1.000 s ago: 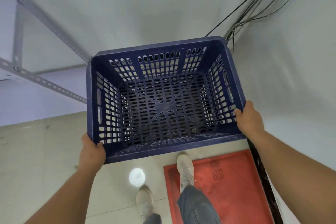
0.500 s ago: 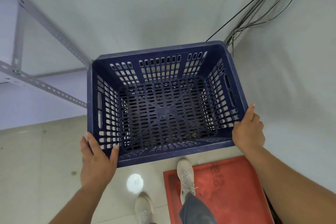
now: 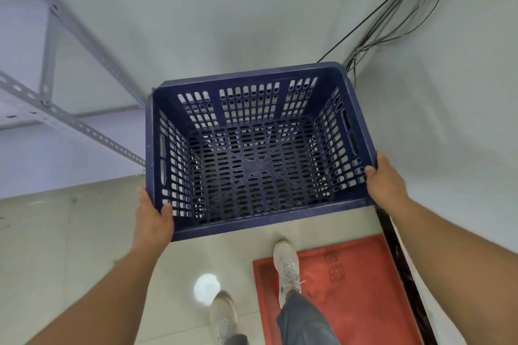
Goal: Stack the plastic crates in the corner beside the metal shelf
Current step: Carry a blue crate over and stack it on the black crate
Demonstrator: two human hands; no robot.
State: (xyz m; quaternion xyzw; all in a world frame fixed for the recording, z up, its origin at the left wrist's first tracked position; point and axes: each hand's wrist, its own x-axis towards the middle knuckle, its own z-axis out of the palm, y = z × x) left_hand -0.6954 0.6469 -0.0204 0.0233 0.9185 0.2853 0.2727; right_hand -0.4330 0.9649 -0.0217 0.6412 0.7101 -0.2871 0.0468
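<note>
The empty dark-blue perforated plastic crate (image 3: 252,148), seemingly light and stiff, hung in the far corner right of the grey metal shelf (image 3: 70,120), left hand (image 3: 154,217) and right hand (image 3: 385,180) fingers closed on its near rim corners.

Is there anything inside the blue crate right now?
No, the blue crate is empty; only its perforated floor shows between both hands.
</note>
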